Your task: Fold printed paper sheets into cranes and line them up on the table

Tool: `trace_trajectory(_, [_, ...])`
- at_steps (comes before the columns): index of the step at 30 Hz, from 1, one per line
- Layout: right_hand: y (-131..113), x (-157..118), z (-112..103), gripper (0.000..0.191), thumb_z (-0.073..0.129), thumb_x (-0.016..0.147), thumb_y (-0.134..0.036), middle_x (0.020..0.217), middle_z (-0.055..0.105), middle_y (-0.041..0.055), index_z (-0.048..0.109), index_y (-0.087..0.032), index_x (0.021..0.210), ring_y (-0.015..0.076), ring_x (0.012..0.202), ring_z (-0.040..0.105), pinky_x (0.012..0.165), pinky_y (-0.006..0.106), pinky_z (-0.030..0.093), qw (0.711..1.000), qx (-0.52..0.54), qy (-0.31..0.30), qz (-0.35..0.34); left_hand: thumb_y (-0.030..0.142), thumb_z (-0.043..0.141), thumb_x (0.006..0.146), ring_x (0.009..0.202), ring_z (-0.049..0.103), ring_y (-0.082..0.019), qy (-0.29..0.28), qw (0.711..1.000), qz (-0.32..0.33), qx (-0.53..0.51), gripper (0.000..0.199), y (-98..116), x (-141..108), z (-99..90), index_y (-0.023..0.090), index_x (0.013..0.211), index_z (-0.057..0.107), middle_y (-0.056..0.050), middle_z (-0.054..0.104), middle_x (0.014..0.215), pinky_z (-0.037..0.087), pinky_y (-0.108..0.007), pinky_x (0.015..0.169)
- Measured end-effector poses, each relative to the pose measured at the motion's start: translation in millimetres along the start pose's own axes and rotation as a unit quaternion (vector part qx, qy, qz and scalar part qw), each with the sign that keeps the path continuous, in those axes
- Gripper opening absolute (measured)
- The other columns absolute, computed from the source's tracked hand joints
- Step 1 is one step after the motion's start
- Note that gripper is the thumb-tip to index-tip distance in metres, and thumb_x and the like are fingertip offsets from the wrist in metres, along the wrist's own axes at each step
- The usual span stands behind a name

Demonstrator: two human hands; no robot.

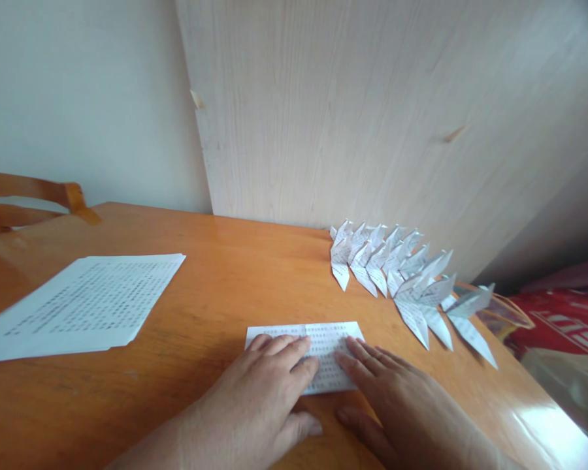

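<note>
A folded sheet of printed paper lies flat on the table in front of me. My left hand rests palm down across its left part, fingers stretched out. On its right edge lie the fingertips of my right hand, which is also spread flat. Both thumbs point toward each other, below the near edge of the paper. The palms hide parts of the sheet's left and right sides.
Folded paper cranes stand in rows at the back right. A stack of printed sheets lies left on the wooden table. Behind are a pale board and a chair; a red bag is beyond the right edge.
</note>
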State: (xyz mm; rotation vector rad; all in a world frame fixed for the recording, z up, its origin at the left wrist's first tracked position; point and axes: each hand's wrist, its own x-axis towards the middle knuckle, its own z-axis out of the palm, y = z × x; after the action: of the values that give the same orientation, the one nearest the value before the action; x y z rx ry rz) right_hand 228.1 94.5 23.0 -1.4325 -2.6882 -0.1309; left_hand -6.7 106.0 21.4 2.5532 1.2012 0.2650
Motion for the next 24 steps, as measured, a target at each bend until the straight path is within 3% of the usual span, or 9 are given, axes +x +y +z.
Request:
trace_trajectory(9, [5, -5, 6, 0.055, 0.066, 0.082, -0.032, 0.137, 0.059, 0.0231, 0.065, -0.011, 0.133, 0.0399, 0.118, 0.064, 0.096, 0.054, 0.057, 0.999, 0.038, -0.019, 0.009, 0.053, 0.067, 0.086, 0.137, 0.046, -0.032, 0.003, 1.0, 0.004, 0.009, 0.056, -3, 1, 2.0, 0.031, 0.137, 0.058, -0.005, 0.049, 0.153, 0.035, -0.052, 0.114])
trace_trajectory(16, [6, -5, 2, 0.065, 0.062, 0.086, -0.034, 0.15, 0.046, 0.0195, 0.052, -0.012, 0.146, 0.038, 0.135, 0.05, 0.11, 0.055, 0.045, 0.99, 0.097, -0.093, 0.051, 0.052, 0.066, 0.088, 0.139, 0.045, -0.032, 0.016, 0.999, 0.033, 0.015, 0.056, -5, -1, -0.2, 0.031, 0.139, 0.056, -0.006, 0.049, 0.153, 0.036, -0.052, 0.114])
trace_trajectory(19, [4, -4, -7, 0.074, 0.063, 0.086, -0.04, 0.154, 0.039, 0.0197, 0.044, -0.008, 0.151, 0.0367, 0.141, 0.042, 0.115, 0.053, 0.039, 0.981, 0.12, -0.127, 0.078, 0.055, 0.065, 0.087, 0.137, 0.047, -0.032, 0.022, 0.998, 0.048, 0.023, 0.058, -5, -1, -1.7, 0.029, 0.139, 0.057, -0.007, 0.052, 0.15, 0.038, -0.051, 0.113])
trace_trajectory(24, [3, -6, -15, 0.086, 0.065, 0.083, -0.058, 0.155, 0.039, 0.0195, 0.045, -0.01, 0.15, 0.037, 0.142, 0.04, 0.117, 0.05, 0.036, 0.98, 0.14, -0.121, 0.068, 0.054, 0.052, 0.096, 0.133, 0.052, -0.032, 0.033, 0.997, 0.048, 0.048, 0.046, -3, 2, -1.0, 0.028, 0.132, 0.063, -0.008, 0.057, 0.146, 0.042, -0.051, 0.109])
